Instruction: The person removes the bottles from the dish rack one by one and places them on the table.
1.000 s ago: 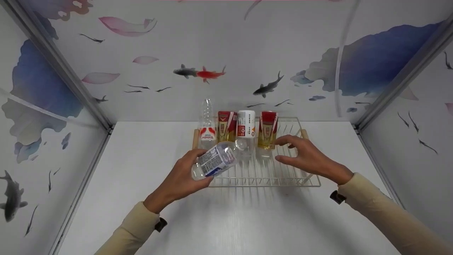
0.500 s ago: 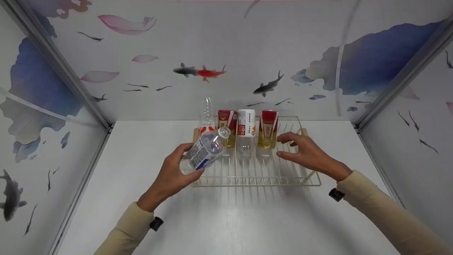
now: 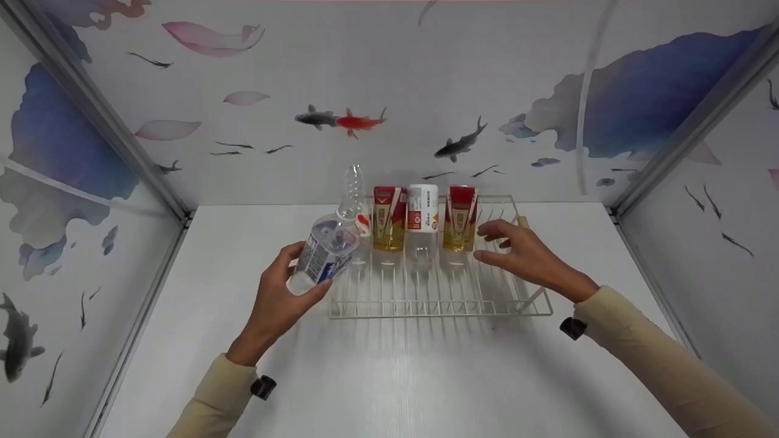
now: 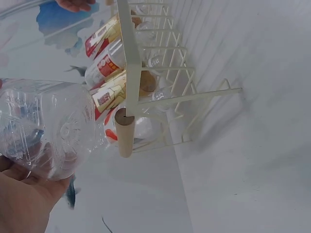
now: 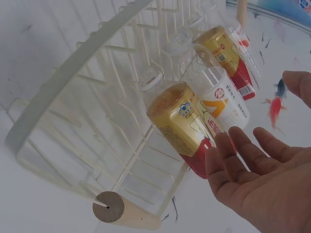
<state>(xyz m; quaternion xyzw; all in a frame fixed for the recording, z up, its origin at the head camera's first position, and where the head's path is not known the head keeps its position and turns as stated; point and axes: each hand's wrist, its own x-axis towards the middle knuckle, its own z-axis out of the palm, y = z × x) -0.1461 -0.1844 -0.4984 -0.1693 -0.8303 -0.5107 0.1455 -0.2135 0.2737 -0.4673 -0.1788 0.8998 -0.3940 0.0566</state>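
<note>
My left hand (image 3: 277, 298) grips a clear plastic bottle (image 3: 325, 249) with a blue-and-white label, tilted with its cap end up and to the right. In the left wrist view the bottle's clear base (image 4: 68, 131) is near the camera. A wire rack (image 3: 414, 315) holds several bottles, cap ends down: a clear one (image 3: 354, 182) partly behind the held bottle, a red-and-gold one (image 3: 388, 219), a white-labelled one (image 3: 422, 210) and another red-and-gold one (image 3: 461, 219). My right hand (image 3: 523, 252) is beside that last bottle, fingers loosely bent and apart from the thumb; contact is unclear.
The rack has wooden end pieces, one wooden handle (image 5: 126, 211) showing at the right side. It stands on a white table (image 3: 389, 377) near the back wall (image 3: 389, 73). Printed side walls (image 3: 55, 243) enclose the table.
My left hand has moved left and slightly away with the bottle, whose cap end has swung upward and now overlaps the leftmost racked bottle. My right hand stays nearly in place.
</note>
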